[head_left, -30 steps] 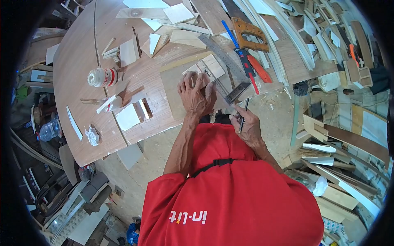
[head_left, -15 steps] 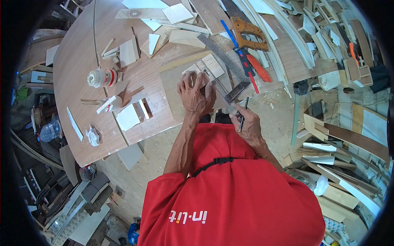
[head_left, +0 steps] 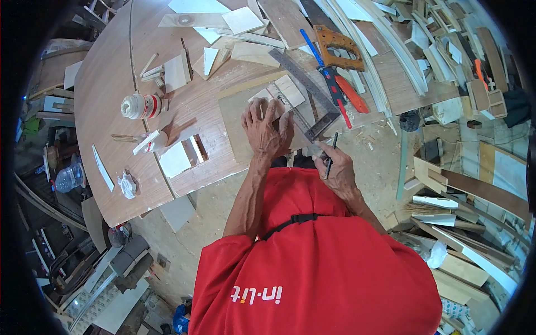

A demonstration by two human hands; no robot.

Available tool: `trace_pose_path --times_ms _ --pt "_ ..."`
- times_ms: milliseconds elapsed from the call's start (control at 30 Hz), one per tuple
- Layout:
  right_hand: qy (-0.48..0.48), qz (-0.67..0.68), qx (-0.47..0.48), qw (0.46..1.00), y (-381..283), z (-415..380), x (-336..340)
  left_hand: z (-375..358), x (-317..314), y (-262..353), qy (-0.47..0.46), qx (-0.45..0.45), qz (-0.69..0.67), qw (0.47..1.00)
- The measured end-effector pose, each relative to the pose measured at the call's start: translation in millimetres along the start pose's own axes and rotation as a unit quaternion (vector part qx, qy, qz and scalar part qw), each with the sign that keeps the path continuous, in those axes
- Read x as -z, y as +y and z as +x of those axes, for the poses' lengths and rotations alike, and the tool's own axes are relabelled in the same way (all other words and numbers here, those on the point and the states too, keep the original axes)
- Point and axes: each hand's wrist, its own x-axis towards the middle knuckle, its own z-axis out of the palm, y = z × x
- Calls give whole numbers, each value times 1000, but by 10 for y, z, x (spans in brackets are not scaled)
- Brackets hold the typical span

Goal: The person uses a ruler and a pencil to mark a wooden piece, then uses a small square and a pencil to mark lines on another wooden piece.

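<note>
Head view: left hand [head_left: 268, 131] palm down over the board [head_left: 233, 124], fingers bent and slightly parted, tips at the narrow ruler [head_left: 300, 118] and the small pale wood piece [head_left: 291, 91]; whether they grip or only press, cannot tell. Right hand [head_left: 339, 170] closed on a dark pencil [head_left: 329, 166], thumb and fingers together around it, pencil tilted, hand just off the table edge beside the lower end of the ruler. Contact between that hand and the ruler: cannot tell. Ruler lies slantwise across the small wood piece, which rests flat on the board. Metal square [head_left: 304, 72] on the far right side of the board, its dark stock [head_left: 322, 126] near the ruler's lower part. Beyond the square: handsaw with wooden handle [head_left: 357, 54], red-handled tool [head_left: 352, 94], long pale strips [head_left: 385, 72]. Left part of the table [head_left: 103, 84]: open jar [head_left: 133, 106] of white substance lying on its side or tilted, cannot tell which; white bottle [head_left: 157, 140]; white panel [head_left: 175, 160]; crumpled white wad [head_left: 127, 184]. Wood offcuts [head_left: 254, 52] at the far side of the table.
</note>
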Motion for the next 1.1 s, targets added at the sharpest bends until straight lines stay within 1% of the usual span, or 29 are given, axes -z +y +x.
trace_pose_path --times_ms 400,767,1100 --pt "2 -1 1 1000 51 -4 -25 -13 -44 -29 9 -13 10 1000" --pt "8 7 9 1000 36 -1 -24 -10 -44 -31 -5 0 13 1000" --pt "10 -2 15 1000 64 -5 -33 -18 -45 -20 13 -3 8 1000"
